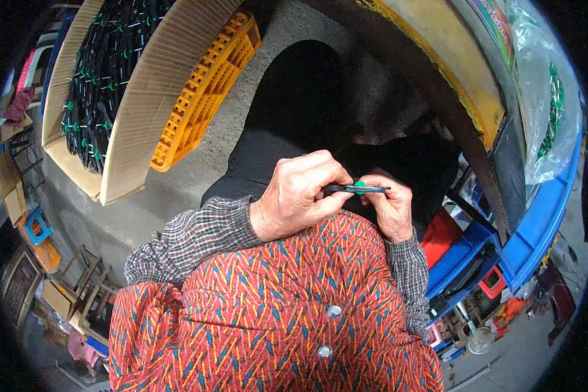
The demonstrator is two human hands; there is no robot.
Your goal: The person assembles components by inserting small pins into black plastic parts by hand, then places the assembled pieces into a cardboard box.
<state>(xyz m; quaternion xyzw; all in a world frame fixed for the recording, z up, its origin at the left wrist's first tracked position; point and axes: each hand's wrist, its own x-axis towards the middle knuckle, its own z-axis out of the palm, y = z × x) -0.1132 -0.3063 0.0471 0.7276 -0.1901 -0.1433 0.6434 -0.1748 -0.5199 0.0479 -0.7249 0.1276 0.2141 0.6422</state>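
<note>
Over my lap, a slim black plastic piece (338, 189) lies level between my two hands. My left hand (300, 193) is closed round its left end, the thumb and fingers pinching it. A small round green part (359, 188) sits on the black piece between the hands. My right hand (393, 208) is closed at the right end, its fingertips pressed close to the green part. The fingers partly hide both ends. To the left, a cardboard box (140, 111) is packed with black pieces (98, 91) bearing green parts and pale pins.
A yellow plastic crate (206, 88) stands behind the box. At the right, a worktable with a worn yellow edge (460, 72) curves past my knees. A clear bag (542, 157) with green parts (555, 108) lies by a blue tray (545, 228). Wooden stools (95, 287) stand lower left.
</note>
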